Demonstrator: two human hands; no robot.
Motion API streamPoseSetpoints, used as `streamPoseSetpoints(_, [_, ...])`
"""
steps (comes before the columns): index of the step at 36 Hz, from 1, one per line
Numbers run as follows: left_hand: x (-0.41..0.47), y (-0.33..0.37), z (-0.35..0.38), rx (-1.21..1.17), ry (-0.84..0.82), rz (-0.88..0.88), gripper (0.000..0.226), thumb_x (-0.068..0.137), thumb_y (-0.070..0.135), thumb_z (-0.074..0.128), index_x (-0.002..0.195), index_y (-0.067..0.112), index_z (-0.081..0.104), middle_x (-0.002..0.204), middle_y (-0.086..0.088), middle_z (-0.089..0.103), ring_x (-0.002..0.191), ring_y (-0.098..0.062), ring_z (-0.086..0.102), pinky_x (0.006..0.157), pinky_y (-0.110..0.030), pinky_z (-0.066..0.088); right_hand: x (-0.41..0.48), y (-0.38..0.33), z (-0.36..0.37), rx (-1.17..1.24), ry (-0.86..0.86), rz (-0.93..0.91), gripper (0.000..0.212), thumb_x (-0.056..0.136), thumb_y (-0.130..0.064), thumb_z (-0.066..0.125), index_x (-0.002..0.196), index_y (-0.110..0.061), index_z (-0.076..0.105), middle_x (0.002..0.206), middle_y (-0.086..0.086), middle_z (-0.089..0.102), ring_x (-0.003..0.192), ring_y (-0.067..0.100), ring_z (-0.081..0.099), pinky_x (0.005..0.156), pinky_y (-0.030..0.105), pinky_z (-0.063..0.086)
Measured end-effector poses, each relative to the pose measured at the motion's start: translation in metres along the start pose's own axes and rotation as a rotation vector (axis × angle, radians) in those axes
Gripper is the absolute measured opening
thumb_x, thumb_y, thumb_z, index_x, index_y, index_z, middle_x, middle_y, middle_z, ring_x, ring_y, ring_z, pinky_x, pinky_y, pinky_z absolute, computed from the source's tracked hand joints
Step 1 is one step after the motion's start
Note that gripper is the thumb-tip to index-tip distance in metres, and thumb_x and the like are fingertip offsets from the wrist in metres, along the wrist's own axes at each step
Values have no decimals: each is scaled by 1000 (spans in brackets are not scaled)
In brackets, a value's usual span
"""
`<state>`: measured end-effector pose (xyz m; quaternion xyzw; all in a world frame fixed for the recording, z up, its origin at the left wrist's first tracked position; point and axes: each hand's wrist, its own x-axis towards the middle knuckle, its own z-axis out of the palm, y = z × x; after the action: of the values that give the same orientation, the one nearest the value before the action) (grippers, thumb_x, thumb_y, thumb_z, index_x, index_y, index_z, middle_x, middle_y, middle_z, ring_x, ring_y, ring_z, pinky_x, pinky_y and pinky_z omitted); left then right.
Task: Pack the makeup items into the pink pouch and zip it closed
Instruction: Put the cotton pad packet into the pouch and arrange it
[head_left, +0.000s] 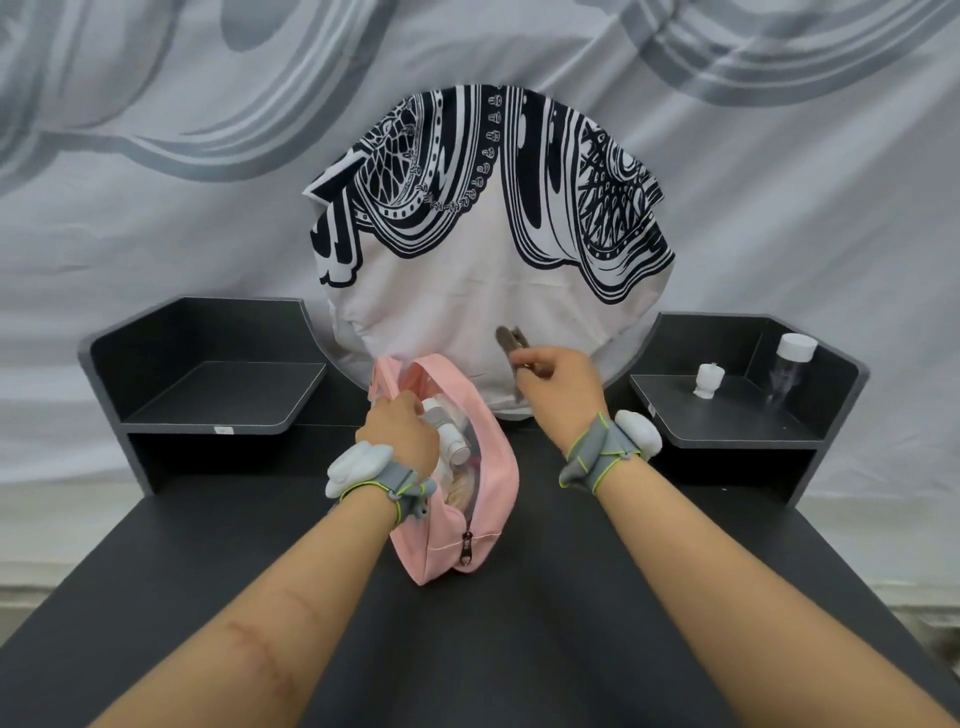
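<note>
**Two hands at one pouch, one tool still out**

One pink pouch (457, 499) lies near the middle of the counter (571, 623), its long axis running from the near edge toward the back edge, mouth open along the top. Its zip pull (467, 550) sits at the near end, so the zip is not yet drawn.

Left hand (400, 428) is at the pouch's left lip, fingers closed on the rim or on the white tube (447, 431) poking from the mouth; which of the two cannot be told. At least two items show inside: that white tube and something pale and blurred (461, 493) nearer the zip end.

Right hand (558, 379) hovers just right of the pouch's far end, fingers pinched on one thin dark tool (511, 340), probably tweezers or a clip, which sticks up toward the back. The open mouth lies to the left of and slightly nearer than this hand, so the right hand is the one placed to drop the tool in, with a short move leftward and down.

Two more things stand on the right shelf (727, 415), well apart from the pouch: one small white pot (709, 382) and one clear bottle (792, 364) with a white cap. The left shelf (218, 395) holds nothing that shows.
</note>
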<state>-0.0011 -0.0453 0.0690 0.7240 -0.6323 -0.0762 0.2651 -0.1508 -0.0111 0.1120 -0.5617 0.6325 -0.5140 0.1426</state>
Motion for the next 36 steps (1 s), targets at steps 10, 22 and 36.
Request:
streamPoseSetpoints(10, [-3,-6,-4,-20,-2,14,30,92,18,47,121,23,55,122,-12,59,110,-32,58,85,-36,44,-22,-39,52,-8,-321,18,26,81,-4,56,101,-7,71,105,14,72,96,22,64,93,32,49])
streamPoseSetpoints(22, [-4,-17,-6,-129,-30,38,46,89,14,46,133,25,46,135,-12,51,110,-37,57,83,-35,44,-33,-30,59,-286,-457,-97,39,86,-6,46,122,-11,61,126,10,63,118,25,57,102,27,41])
streamPoseSetpoints(36, [0,-46,-36,-613,-307,56,65,91,10,43,150,31,24,152,-7,37,135,-27,41,101,-25,34,-53,-42,42,-400,-621,-283,50,88,7,37,134,-9,48,149,10,39,139,22,33,106,8,13])
